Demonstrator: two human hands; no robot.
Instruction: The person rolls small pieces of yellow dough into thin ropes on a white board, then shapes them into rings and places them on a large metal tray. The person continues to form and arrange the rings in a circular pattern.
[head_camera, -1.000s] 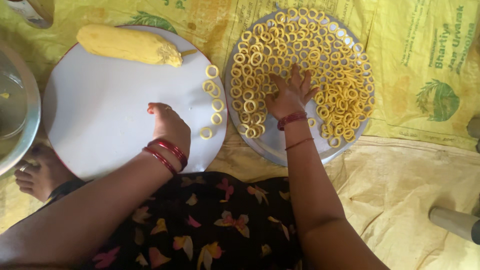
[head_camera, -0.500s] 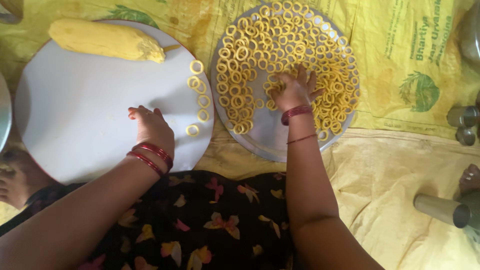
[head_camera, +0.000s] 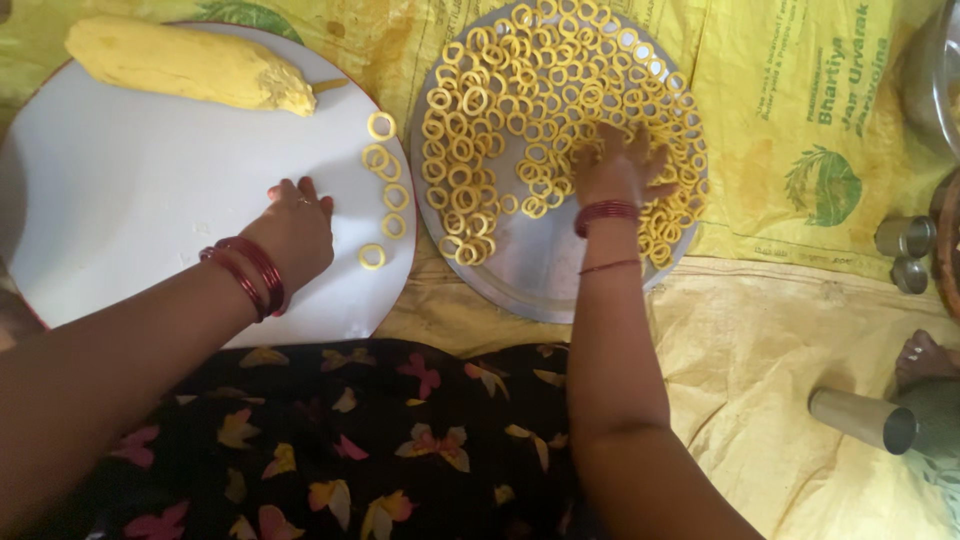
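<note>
Nearest the camera lies a black cloth with a butterfly print (head_camera: 340, 440), with both forearms reaching out over it. At the near right, a steel tube (head_camera: 862, 418) lies on the yellow sheet (head_camera: 760, 340) that covers the ground.

The left hand (head_camera: 293, 235) rests palm down on the white round board (head_camera: 150, 200), fingers held close together and curled slightly, holding nothing that can be seen. Red bangles circle its wrist. Just right of the fingertips, along the board's right edge, sit a few loose dough rings (head_camera: 382, 190), near the fingers but apart from them.

The right hand (head_camera: 618, 168) lies on the steel plate (head_camera: 530, 285), fingers spread and pressing down among the heap of yellow rings (head_camera: 520, 90) that fills the plate's far half and right side. Whether it pinches a ring cannot be told, since the fingertips are blurred. The plate's near left part is bare metal.

At the board's far left lies a long roll of yellow dough (head_camera: 185, 65).

To the right of the plate, a yellow sack (head_camera: 830, 130) is spread flat, bearing green lettering and a round green emblem. Two small steel cups (head_camera: 905, 250) stand at its right edge.
</note>
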